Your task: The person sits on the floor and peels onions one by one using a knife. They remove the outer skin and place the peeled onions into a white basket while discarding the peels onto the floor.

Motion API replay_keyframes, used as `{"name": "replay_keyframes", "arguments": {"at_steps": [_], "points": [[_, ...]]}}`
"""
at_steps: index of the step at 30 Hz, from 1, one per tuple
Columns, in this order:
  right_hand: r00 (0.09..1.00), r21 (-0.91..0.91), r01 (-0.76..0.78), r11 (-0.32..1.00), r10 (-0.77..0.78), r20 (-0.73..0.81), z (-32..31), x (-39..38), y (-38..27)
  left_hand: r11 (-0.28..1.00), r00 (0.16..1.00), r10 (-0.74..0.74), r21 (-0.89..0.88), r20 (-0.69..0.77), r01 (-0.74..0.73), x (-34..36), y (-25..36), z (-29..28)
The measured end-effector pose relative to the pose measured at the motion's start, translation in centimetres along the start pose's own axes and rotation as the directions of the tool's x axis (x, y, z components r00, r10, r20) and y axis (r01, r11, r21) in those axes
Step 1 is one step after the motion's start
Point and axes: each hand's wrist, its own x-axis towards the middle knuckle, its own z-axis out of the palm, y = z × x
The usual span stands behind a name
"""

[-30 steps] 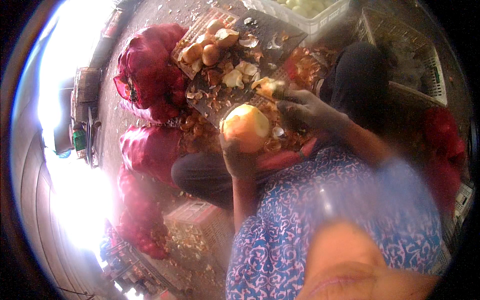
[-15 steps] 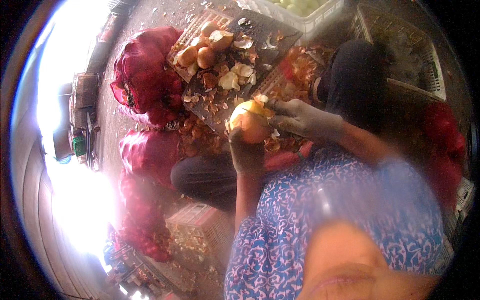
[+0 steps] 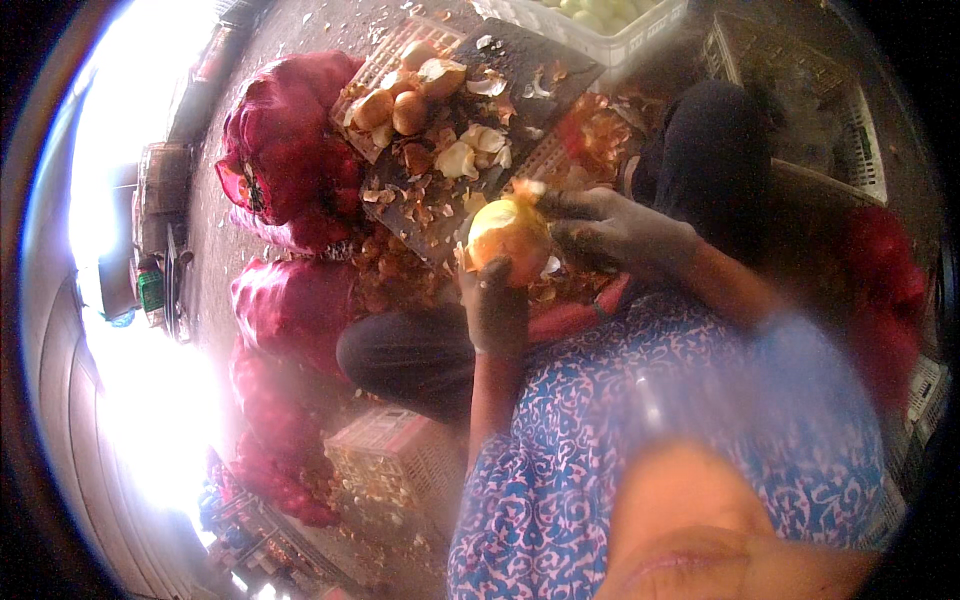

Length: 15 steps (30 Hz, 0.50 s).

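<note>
A large yellow-brown onion [image 3: 508, 238], partly peeled, rests in my left hand [image 3: 497, 305]. The fingers and thumb of that hand, which looks gloved in grey, wrap its near and lower side. At the onion's upper right, the fingertips of my right hand [image 3: 628, 232] pinch a loose flap of onion skin [image 3: 527, 189]. Whether a small blade is also in that hand cannot be seen. Beyond my hands, a dark board [image 3: 535, 105] carries scattered peel pieces [image 3: 470, 155]. Several unpeeled brown onions [image 3: 409, 112] sit in a heap toward its left end.
Red mesh sacks [image 3: 290, 130] stand at the left, with another red sack [image 3: 885, 270] at the far right. A white crate [image 3: 625, 40] of pale peeled onions is at the back. More crates [image 3: 870, 140] line the right side. Loose skins [image 3: 395, 265] lie between my knees.
The onion has shifted slightly right and up and turned a little in my left hand. My right hand has tilted, its fingers spreading slightly, with the skin flap lifted higher.
</note>
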Motion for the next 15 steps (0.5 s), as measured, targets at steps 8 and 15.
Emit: {"name": "replay_keyframes", "arguments": {"at_steps": [8, 15], "points": [[0.989, -0.225, 0.145, 0.964, -0.147, 0.005, 0.3, 0.4, 0.6, 1.0, 0.998, -0.011, 0.01, -0.065, 0.012, 0.0, 1.7, 2.1], [0.966, -0.37, 0.197, 0.908, -0.244, -0.084, -0.2, 1.5, 1.8, 0.856, 0.969, -0.241, -0.482, -0.053, 0.187, -0.1, 0.8, 2.4]]}}
